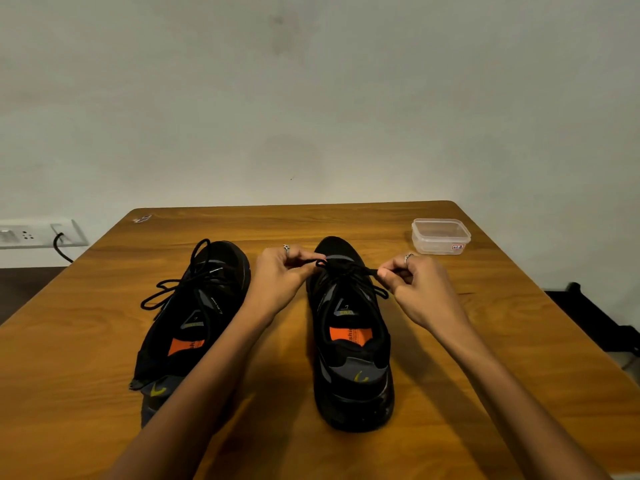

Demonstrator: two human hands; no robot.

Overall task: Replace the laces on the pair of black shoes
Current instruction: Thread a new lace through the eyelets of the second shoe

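Note:
Two black shoes with orange insoles stand on the wooden table [485, 341], toes pointing away from me. The right shoe [351, 358] is upright, and its black lace [346, 268] is stretched sideways over the tongue. My left hand [282, 275] pinches one end of that lace and my right hand [420, 289] pinches the other end. Both hands wear a ring. The left shoe [194, 320] leans to the left, partly hidden by my left forearm, and its black lace [173, 289] lies in loose loops across it.
A clear plastic box [440, 236] without a lid stands at the table's far right. A small sticker [142, 218] sits at the far left corner. A wall socket with a black cable [60, 244] is on the left wall.

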